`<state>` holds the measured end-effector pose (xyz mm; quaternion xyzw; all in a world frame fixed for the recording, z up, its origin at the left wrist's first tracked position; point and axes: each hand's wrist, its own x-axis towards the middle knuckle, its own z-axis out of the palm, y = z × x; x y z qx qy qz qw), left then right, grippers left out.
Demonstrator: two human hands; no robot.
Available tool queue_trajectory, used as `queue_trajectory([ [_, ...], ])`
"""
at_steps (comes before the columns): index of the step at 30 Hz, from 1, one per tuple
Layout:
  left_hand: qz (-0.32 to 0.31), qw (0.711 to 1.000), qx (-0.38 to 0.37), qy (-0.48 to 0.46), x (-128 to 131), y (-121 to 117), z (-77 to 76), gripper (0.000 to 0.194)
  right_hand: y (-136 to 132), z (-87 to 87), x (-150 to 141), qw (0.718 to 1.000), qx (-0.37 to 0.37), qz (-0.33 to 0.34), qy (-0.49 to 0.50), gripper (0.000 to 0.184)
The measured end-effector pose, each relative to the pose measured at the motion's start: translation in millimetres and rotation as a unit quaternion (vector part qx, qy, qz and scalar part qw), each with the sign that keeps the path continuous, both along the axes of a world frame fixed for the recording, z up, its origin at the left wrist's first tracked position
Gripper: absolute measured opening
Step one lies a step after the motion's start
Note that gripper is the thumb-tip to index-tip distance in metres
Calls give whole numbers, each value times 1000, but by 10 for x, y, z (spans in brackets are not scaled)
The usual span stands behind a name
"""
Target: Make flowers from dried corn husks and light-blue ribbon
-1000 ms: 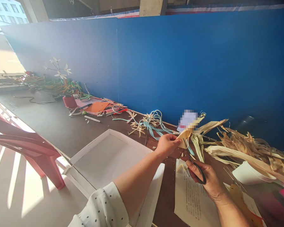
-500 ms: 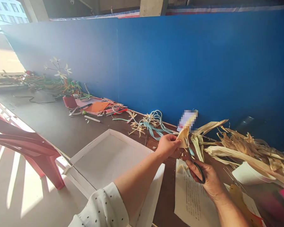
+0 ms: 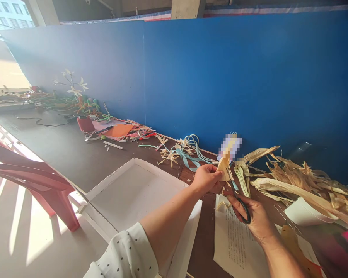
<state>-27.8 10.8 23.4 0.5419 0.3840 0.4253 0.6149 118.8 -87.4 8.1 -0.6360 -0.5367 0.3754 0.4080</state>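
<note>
Between the thumb and fingers of my left hand is a pale piece of corn husk, held upright above the table. My right hand grips black-handled scissors, their blades pointing up at the husk's lower right edge. How far the blades are parted I cannot tell. Under my right hand lies a printed sheet with small husk cuttings on its top edge. Just beyond the scissors rests a greenish husk strip.
A heap of dry corn husks and a white cup lie at right. A shallow white box lid is left of my arm. Husk flowers and blue cords lie behind. A blue partition backs the table.
Both hands stay almost in place, still with the husk and the scissors. The husk and scissors have shifted only very slightly.
</note>
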Motion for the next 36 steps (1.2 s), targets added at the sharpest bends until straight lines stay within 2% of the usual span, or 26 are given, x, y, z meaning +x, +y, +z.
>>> queue_trajectory([
  [7,-6,1000,-4,-4,-2,-16,13,15,23,-37,18,1000,0,-1,-15,38],
  [14,-43,999,-13,-31,30,-61,14,12,10,-23,16,999,23,-13,-21,36],
  [28,-33,999,-9,-14,41,-41,-16,15,27,-67,22,999,28,-25,-13,35],
  [33,12,998,32,60,22,-21,-3,18,34,-45,21,999,18,-20,-22,32],
  [36,44,996,43,66,6,-5,27,20,38,-43,18,999,14,-19,-30,31],
])
